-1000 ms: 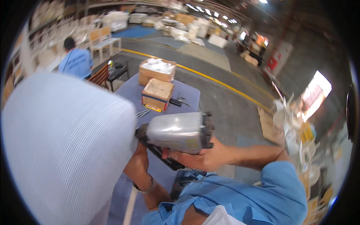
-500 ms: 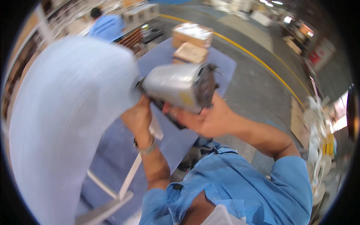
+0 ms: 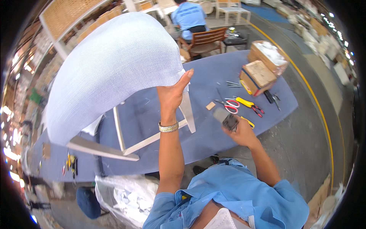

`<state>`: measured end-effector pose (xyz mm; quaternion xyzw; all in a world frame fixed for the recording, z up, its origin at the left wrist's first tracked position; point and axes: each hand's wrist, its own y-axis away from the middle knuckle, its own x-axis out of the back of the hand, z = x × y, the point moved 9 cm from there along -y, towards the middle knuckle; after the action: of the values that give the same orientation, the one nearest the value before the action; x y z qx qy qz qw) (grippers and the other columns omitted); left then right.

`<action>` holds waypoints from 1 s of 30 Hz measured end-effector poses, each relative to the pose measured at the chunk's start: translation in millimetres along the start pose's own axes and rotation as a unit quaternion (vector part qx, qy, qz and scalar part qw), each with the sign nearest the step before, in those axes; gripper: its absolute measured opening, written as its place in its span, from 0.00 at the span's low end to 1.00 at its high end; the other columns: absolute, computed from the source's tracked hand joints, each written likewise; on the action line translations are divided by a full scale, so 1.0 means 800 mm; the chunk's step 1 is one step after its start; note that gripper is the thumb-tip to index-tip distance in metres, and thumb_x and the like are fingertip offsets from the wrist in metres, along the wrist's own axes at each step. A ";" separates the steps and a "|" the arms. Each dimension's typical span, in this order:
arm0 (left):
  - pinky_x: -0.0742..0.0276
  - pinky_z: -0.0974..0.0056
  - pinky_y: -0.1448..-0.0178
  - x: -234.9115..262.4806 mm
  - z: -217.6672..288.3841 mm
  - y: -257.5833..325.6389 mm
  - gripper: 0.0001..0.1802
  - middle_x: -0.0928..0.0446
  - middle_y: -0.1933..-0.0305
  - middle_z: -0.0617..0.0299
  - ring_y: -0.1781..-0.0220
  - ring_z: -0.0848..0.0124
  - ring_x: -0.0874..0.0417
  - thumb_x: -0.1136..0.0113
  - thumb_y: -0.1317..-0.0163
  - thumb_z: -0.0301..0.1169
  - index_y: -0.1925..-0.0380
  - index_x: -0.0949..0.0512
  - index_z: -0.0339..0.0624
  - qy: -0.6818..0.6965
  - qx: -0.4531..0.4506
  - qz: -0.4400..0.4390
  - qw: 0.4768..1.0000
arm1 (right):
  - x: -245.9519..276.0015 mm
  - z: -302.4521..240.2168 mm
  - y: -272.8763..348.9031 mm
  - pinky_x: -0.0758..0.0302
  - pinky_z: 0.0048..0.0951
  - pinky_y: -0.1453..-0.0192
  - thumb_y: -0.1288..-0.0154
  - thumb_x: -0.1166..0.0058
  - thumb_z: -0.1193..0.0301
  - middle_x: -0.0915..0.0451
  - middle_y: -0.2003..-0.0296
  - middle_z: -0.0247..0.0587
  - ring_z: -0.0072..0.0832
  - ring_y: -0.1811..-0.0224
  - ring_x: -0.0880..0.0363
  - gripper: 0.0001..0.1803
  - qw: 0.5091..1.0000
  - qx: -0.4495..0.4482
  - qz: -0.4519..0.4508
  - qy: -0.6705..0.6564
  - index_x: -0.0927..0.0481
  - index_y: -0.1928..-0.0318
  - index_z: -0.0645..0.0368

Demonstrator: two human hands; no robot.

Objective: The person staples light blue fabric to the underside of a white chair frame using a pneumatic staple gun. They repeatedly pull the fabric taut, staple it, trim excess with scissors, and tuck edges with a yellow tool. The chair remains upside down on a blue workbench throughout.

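A chair with light blue-grey woven upholstery (image 3: 118, 57) is tipped over on the blue-covered table (image 3: 213, 72), its pale wooden legs (image 3: 187, 112) showing below the fabric. My left hand (image 3: 171, 93) grips the upholstered edge near one leg, thumb stretched along the cloth. At the table's near right side, my right hand (image 3: 243, 131) is closed around a staple gun (image 3: 230, 122), silver with a black end cap, partly blurred. Just beyond it are red-handled scissors (image 3: 231, 106) and a yellow hand tool (image 3: 244, 101). A small tan block (image 3: 210, 105) sits close by.
Cardboard boxes (image 3: 259, 76) stand at the table's right end, beside several metal rods (image 3: 233, 84). More tools (image 3: 71, 164) lie at the left end. A clear bag of white scraps (image 3: 127, 200) is below the near edge. Beyond, a person in blue (image 3: 188, 17) sits near a brown wooden chair (image 3: 206, 40).
The staple gun, earlier raised close between both hands, is now low at the right in my right hand. My left hand stays on the chair's edge. The view has swung, showing more table.
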<state>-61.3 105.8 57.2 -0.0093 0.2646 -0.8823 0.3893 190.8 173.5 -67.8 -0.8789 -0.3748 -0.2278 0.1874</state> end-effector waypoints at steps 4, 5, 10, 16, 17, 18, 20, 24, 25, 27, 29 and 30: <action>0.27 0.71 0.60 -0.013 0.001 -0.007 0.11 0.20 0.66 0.66 0.65 0.78 0.23 0.25 0.41 0.31 0.66 0.18 0.38 -0.007 0.005 0.022 1.000 | -0.026 0.123 0.024 0.24 0.46 0.45 0.46 0.31 0.65 0.16 0.54 0.58 0.54 0.49 0.19 0.26 0.990 -0.087 -0.097 0.060 0.22 0.48 0.66; 0.26 0.71 0.59 -0.018 0.000 -0.007 0.12 0.20 0.66 0.66 0.65 0.78 0.22 0.25 0.41 0.32 0.65 0.18 0.38 -0.025 0.006 0.028 0.999 | -0.037 0.149 0.029 0.23 0.47 0.46 0.46 0.32 0.65 0.17 0.54 0.58 0.55 0.50 0.19 0.26 0.984 -0.123 -0.119 0.044 0.22 0.48 0.66; 0.24 0.70 0.55 -0.070 -0.026 -0.020 0.14 0.19 0.61 0.64 0.61 0.76 0.21 0.25 0.42 0.32 0.61 0.17 0.37 -0.035 0.003 0.048 0.998 | -0.082 0.269 0.017 0.23 0.49 0.45 0.44 0.33 0.69 0.25 0.45 0.58 0.56 0.45 0.22 0.29 0.974 -0.100 -0.153 0.131 0.28 0.43 0.63; 0.23 0.60 0.39 -0.074 -0.039 -0.016 0.32 0.22 0.44 0.53 0.47 0.64 0.18 0.26 0.40 0.37 0.41 0.29 0.34 0.162 -0.001 0.014 0.987 | -0.112 0.309 0.005 0.24 0.53 0.44 0.47 0.32 0.74 0.34 0.36 0.54 0.58 0.45 0.23 0.38 0.972 -0.027 -0.132 0.194 0.37 0.37 0.56; 0.23 0.58 0.36 -0.075 -0.038 -0.014 0.36 0.24 0.41 0.51 0.44 0.61 0.18 0.26 0.40 0.39 0.38 0.32 0.34 0.253 -0.003 -0.006 0.968 | -0.115 0.318 0.004 0.23 0.52 0.44 0.46 0.32 0.73 0.33 0.37 0.54 0.57 0.46 0.23 0.36 0.972 -0.014 -0.124 0.199 0.34 0.38 0.57; 0.27 0.54 0.30 -0.063 -0.044 -0.010 0.39 0.26 0.37 0.51 0.40 0.55 0.19 0.27 0.39 0.41 0.34 0.36 0.36 0.275 -0.001 -0.003 0.961 | -0.121 0.322 0.002 0.23 0.52 0.45 0.46 0.33 0.72 0.31 0.38 0.54 0.56 0.47 0.22 0.33 0.972 0.000 -0.116 0.203 0.32 0.39 0.58; 0.27 0.55 0.31 -0.045 -0.047 -0.003 0.38 0.26 0.37 0.52 0.40 0.57 0.19 0.27 0.39 0.39 0.35 0.35 0.37 0.274 -0.025 0.066 0.959 | -0.123 0.316 -0.027 0.23 0.51 0.44 0.44 0.34 0.69 0.27 0.39 0.54 0.55 0.46 0.22 0.29 0.966 0.032 -0.151 0.208 0.27 0.41 0.59; 0.26 0.57 0.32 -0.027 -0.058 0.010 0.33 0.23 0.40 0.55 0.42 0.61 0.19 0.27 0.39 0.34 0.37 0.31 0.38 0.274 -0.067 0.171 0.944 | -0.063 0.252 -0.122 0.24 0.46 0.41 0.38 0.37 0.62 0.20 0.44 0.53 0.53 0.42 0.22 0.22 0.971 0.109 -0.175 0.119 0.18 0.46 0.60; 0.26 0.57 0.33 -0.031 -0.062 0.009 0.31 0.22 0.41 0.56 0.42 0.62 0.19 0.27 0.39 0.33 0.39 0.30 0.38 0.296 -0.065 0.157 0.940 | -0.032 0.213 -0.160 0.24 0.45 0.40 0.37 0.37 0.60 0.19 0.45 0.53 0.52 0.41 0.22 0.22 0.976 0.138 -0.150 0.074 0.17 0.47 0.60; 0.25 0.58 0.34 -0.023 -0.070 0.014 0.27 0.20 0.44 0.57 0.43 0.65 0.19 0.27 0.39 0.31 0.41 0.27 0.38 0.333 -0.060 0.136 0.931 | 0.052 0.090 -0.222 0.26 0.41 0.38 0.35 0.38 0.59 0.19 0.44 0.56 0.49 0.40 0.22 0.25 0.985 0.121 -0.123 0.029 0.20 0.42 0.61; 0.25 0.59 0.34 -0.036 -0.063 0.004 0.27 0.18 0.46 0.58 0.43 0.66 0.19 0.25 0.41 0.31 0.43 0.24 0.37 0.342 -0.051 0.075 0.935 | 0.129 -0.040 -0.262 0.28 0.42 0.34 0.32 0.39 0.59 0.21 0.41 0.55 0.50 0.38 0.24 0.27 0.961 0.263 -0.079 -0.015 0.23 0.39 0.62; 0.25 0.59 0.35 -0.042 -0.057 -0.002 0.28 0.18 0.45 0.57 0.43 0.67 0.18 0.25 0.42 0.31 0.43 0.24 0.37 0.332 -0.050 0.053 0.941 | 0.160 -0.113 -0.267 0.30 0.42 0.32 0.32 0.39 0.58 0.23 0.38 0.55 0.50 0.35 0.25 0.29 0.940 0.327 -0.073 -0.061 0.24 0.37 0.63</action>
<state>-49.2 150.5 24.6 0.2788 0.4223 -0.7993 0.3242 86.7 340.3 110.2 -0.7517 -0.5028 -0.0516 0.4236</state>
